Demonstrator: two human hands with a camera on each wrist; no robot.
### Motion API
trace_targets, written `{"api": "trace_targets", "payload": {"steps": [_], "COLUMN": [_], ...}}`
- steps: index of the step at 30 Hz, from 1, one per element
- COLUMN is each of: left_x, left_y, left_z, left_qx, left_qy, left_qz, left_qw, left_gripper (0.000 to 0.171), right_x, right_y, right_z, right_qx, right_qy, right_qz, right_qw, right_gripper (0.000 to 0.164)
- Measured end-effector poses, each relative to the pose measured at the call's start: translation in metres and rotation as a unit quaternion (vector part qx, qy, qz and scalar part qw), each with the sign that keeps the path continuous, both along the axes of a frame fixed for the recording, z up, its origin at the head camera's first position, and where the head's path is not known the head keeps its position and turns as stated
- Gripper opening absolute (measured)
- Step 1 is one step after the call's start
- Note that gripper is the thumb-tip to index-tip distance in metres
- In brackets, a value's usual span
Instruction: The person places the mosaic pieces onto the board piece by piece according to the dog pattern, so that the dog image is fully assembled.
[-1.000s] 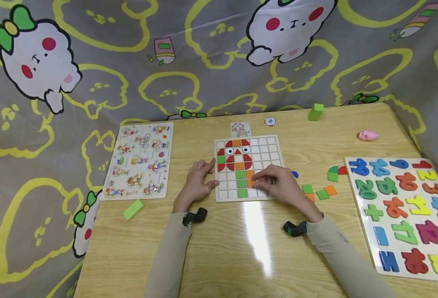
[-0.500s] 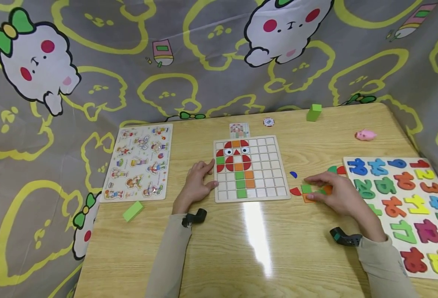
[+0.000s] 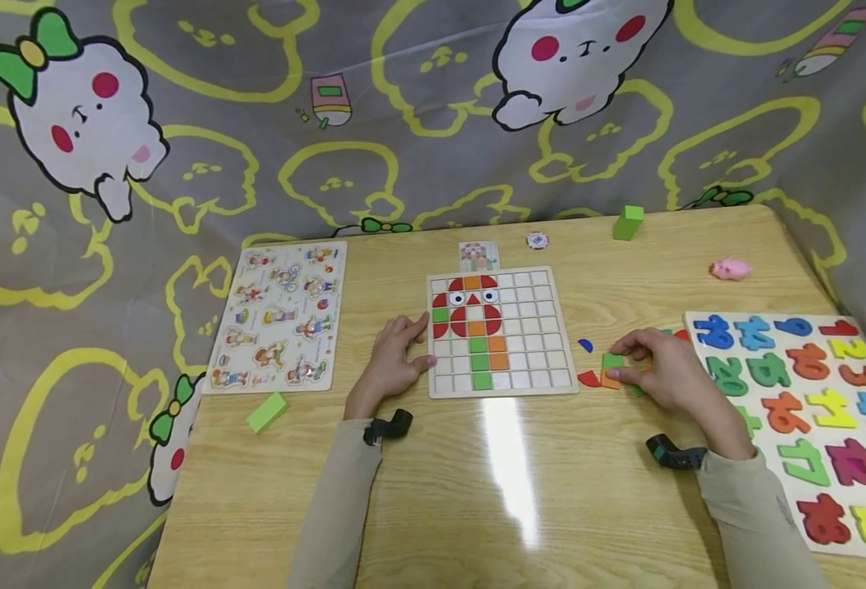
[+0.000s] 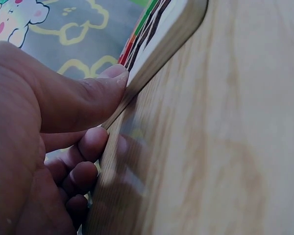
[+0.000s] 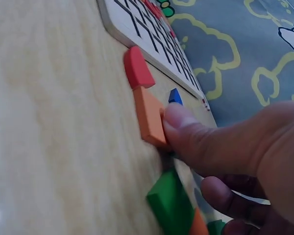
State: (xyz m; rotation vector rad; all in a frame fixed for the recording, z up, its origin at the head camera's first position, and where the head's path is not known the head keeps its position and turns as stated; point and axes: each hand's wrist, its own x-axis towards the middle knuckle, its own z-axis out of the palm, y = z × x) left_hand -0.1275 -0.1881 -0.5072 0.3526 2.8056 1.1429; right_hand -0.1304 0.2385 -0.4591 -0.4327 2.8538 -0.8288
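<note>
A white gridded mosaic board lies on the table, with red, orange, green and eye-patterned tiles forming a figure on its left half. My left hand rests at the board's left edge, thumb and index finger spread apart and touching its side. To the right of the board, my right hand reaches over loose tiles. Its thumb touches an orange square tile beside a green square tile. Another green tile lies under the hand. A red quarter-circle tile and a blue half-circle tile lie nearby.
A picture card sits behind the board, near a round chip. A number puzzle is at right, a figure puzzle at left. Green blocks and a pink pig stand around.
My right hand has left the board's orange tiles and moved right to the loose tiles, its thumb and index finger drawing closer together. My left hand stays at the board's edge.
</note>
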Motion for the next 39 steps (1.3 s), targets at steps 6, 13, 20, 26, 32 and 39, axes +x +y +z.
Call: {"api": "trace_targets", "payload": {"steps": [6, 13, 20, 26, 32, 39], "left_x": [-0.002, -0.002, -0.002, -0.001, -0.001, 0.0], "left_y": [0.002, 0.003, 0.002, 0.001, 0.0, 0.0], "left_z": [0.002, 0.004, 0.005, 0.002, 0.0, -0.001], "left_qx": [0.003, 0.002, 0.005, 0.001, -0.001, -0.002], "left_qy": [-0.001, -0.006, -0.005, -0.001, -0.004, 0.003], "left_qz": [0.0, 0.006, 0.004, 0.005, 0.006, 0.004], "left_qw": [1.0, 1.0, 1.0, 1.0, 1.0, 1.0], "left_gripper": [0.074, 0.075, 0.074, 0.074, 0.074, 0.075], "right_x": [-0.009, -0.015, -0.009, -0.002, 0.0, 0.003], "right_y": [0.001, 0.002, 0.003, 0.002, -0.001, -0.026], "right_z": [0.0, -0.001, 0.002, 0.0, -0.001, 0.002], "right_qx": [-0.005, -0.012, -0.017, 0.01, 0.008, -0.085], "right_qy": [-0.009, 0.009, 0.05, 0.031, 0.02, 0.048], "right_qz": [-0.006, -0.025, -0.047, -0.007, -0.009, 0.009], "right_qw": [1.0, 1.0, 0.998, 0.999, 1.0, 0.995], "right_gripper": [0.023, 0.021, 0.03, 0.028, 0.028, 0.018]}}
